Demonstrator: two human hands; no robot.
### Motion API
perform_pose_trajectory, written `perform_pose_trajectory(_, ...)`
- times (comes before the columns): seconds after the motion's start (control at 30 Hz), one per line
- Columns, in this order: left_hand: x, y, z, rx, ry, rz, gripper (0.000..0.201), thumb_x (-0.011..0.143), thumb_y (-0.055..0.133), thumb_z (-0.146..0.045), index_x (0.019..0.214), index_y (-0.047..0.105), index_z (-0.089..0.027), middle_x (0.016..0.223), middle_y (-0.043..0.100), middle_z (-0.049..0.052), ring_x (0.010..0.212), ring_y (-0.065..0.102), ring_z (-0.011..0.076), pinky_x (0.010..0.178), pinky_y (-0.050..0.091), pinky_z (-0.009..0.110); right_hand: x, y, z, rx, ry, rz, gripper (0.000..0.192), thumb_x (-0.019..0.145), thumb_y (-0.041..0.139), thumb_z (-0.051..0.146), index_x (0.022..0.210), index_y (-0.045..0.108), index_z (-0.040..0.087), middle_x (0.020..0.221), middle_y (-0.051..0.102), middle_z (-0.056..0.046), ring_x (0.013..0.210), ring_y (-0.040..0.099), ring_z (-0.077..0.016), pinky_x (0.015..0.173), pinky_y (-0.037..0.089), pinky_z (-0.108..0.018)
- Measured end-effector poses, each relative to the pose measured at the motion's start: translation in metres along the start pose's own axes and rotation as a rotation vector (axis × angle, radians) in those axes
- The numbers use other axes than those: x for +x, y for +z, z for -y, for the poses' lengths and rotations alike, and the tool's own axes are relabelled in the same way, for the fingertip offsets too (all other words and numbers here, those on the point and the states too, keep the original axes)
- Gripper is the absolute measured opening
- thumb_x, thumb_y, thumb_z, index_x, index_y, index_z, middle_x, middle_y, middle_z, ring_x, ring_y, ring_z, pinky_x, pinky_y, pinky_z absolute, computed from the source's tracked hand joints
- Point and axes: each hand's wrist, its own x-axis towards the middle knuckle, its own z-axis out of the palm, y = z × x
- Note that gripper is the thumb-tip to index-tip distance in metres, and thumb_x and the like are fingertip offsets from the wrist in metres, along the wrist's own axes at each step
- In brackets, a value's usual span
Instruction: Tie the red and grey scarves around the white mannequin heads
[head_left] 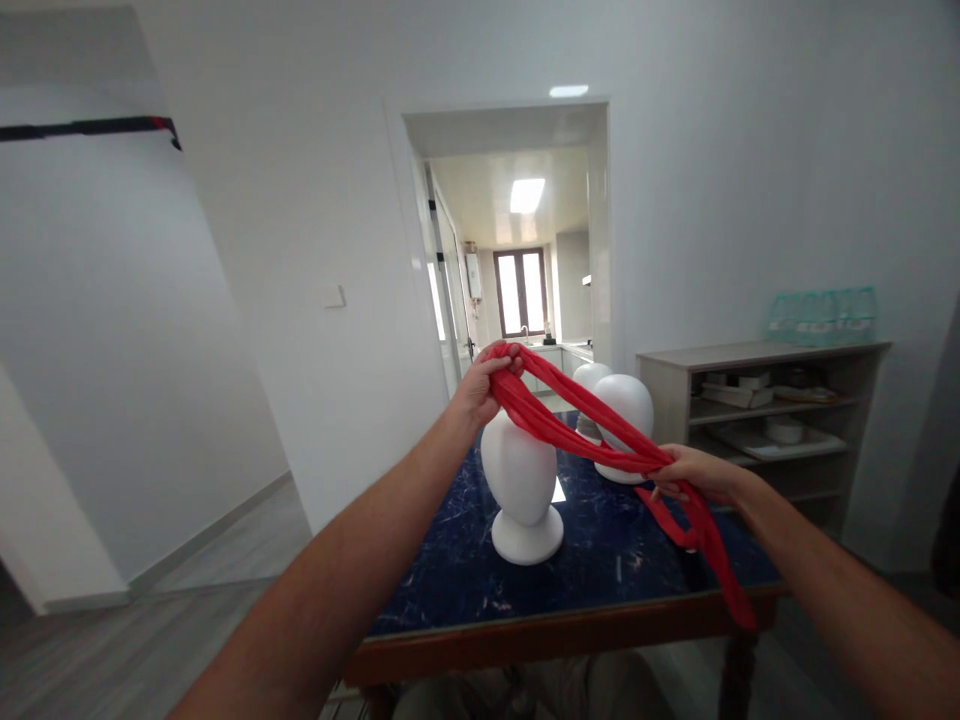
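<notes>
A long red scarf [577, 395] is stretched between my two hands in a narrow loop of two strands. My left hand [487, 382] is closed on its far end, just above a white foam mannequin head [520, 470] that stands upright on the table. Lower and to the right, my right hand [694, 472] grips both strands together. From there the loose ends hang down, one reaching past the table's front edge. The scarf passes in front of the top of the near head; whether it touches the foam I cannot tell.
Two more white heads, one nearer [626, 410] and one behind [590, 376], stand at the back right of the blue marbled table [450, 560]. A shelf unit [757, 356] beyond holds trays and, on top, a pack of bottles [823, 316]. Behind the table, a doorway opens onto a kitchen.
</notes>
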Motion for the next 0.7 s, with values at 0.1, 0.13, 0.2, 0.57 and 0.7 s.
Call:
perform_pose_trajectory(0.1, -0.002, 0.011, -0.002, -0.026, 0.029, 0.036, 0.019, 0.085, 0.079, -0.011, 0.095, 0.065, -0.020, 0.095, 0.077, 0.002, 0.085, 0.074, 0.0124, 0.094, 0.061, 0.029, 0.000, 0.003, -0.003, 0.011, 0.015, 0.027, 0.033, 0.076, 0.089, 0.039, 0.093, 0.072, 0.017, 0.057, 0.058, 0.007, 0.047, 0.049, -0.0100, 0.085, 0.061, -0.041)
perform_pose_trajectory(0.13, -0.003, 0.014, -0.004, -0.022, 0.026, 0.048, 0.017, 0.087, 0.080, -0.016, 0.094, 0.065, -0.019, 0.093, 0.077, 0.002, 0.083, 0.074, 0.0129, 0.092, 0.062, 0.029, 0.000, 0.003, -0.005, 0.023, 0.005, 0.035, 0.034, 0.076, 0.090, 0.038, 0.096, 0.072, 0.017, 0.059, 0.059, 0.007, 0.049, 0.051, -0.0103, 0.084, 0.061, -0.040)
perform_pose_trajectory(0.2, -0.004, 0.021, -0.006, -0.010, 0.010, 0.063, 0.017, 0.089, 0.082, -0.024, 0.094, 0.067, -0.018, 0.090, 0.076, 0.003, 0.079, 0.073, 0.0134, 0.088, 0.062, 0.030, 0.000, 0.004, -0.009, 0.057, -0.028, 0.064, 0.037, 0.077, 0.089, 0.039, 0.104, 0.073, 0.018, 0.063, 0.061, 0.005, 0.054, 0.053, -0.0111, 0.084, 0.061, -0.038)
perform_pose_trajectory(0.57, -0.003, 0.041, -0.013, 0.042, -0.213, 0.266, 0.033, 0.087, 0.084, -0.017, 0.118, 0.074, -0.016, 0.103, 0.079, 0.008, 0.059, 0.063, 0.0072, 0.075, 0.060, 0.025, -0.005, 0.007, -0.041, 0.209, -0.046, 0.066, 0.030, 0.077, 0.085, 0.035, 0.095, 0.071, 0.016, 0.068, 0.066, 0.000, 0.061, 0.062, -0.0146, 0.081, 0.061, -0.038)
perform_pose_trajectory(0.7, -0.007, 0.047, -0.020, 0.063, -0.169, 0.336, 0.042, 0.085, 0.081, -0.011, 0.125, 0.071, -0.016, 0.113, 0.077, 0.009, 0.080, 0.072, 0.0150, 0.086, 0.060, 0.031, -0.012, -0.006, -0.049, 0.039, 0.106, 0.036, 0.037, 0.066, 0.087, 0.025, 0.099, 0.073, 0.015, 0.078, 0.074, -0.004, 0.067, 0.069, -0.0182, 0.070, 0.057, -0.030)
